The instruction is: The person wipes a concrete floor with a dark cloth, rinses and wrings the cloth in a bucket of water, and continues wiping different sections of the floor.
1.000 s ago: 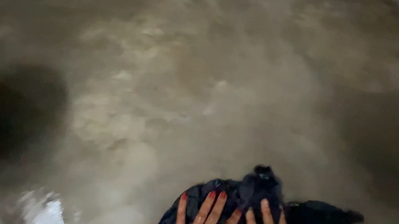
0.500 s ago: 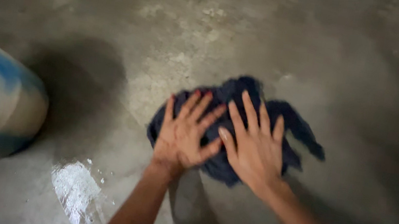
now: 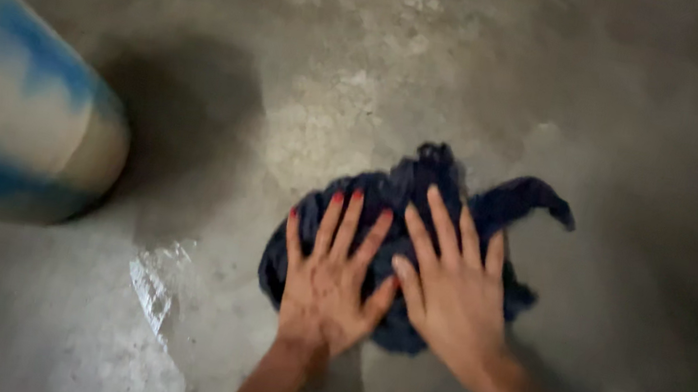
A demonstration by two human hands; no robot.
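A crumpled dark blue cloth (image 3: 423, 188) lies on the wet grey concrete floor (image 3: 632, 127). My left hand (image 3: 328, 280) presses flat on the cloth's left part, fingers spread, red polish on the nails. My right hand (image 3: 450, 288) presses flat on its middle beside the left hand, fingers spread too. Neither hand grips the cloth; both palms rest on top of it. One corner of the cloth sticks out to the upper right.
A blue and white bucket (image 3: 5, 120) stands at the left edge, casting a dark shadow to its right. A shiny puddle of water (image 3: 155, 282) glints on the floor below it, left of my left forearm.
The view has tilted down, so hands and cloth now sit mid-frame. Since half a second ago the hands and cloth shifted slightly toward me, and more of the bucket shows.
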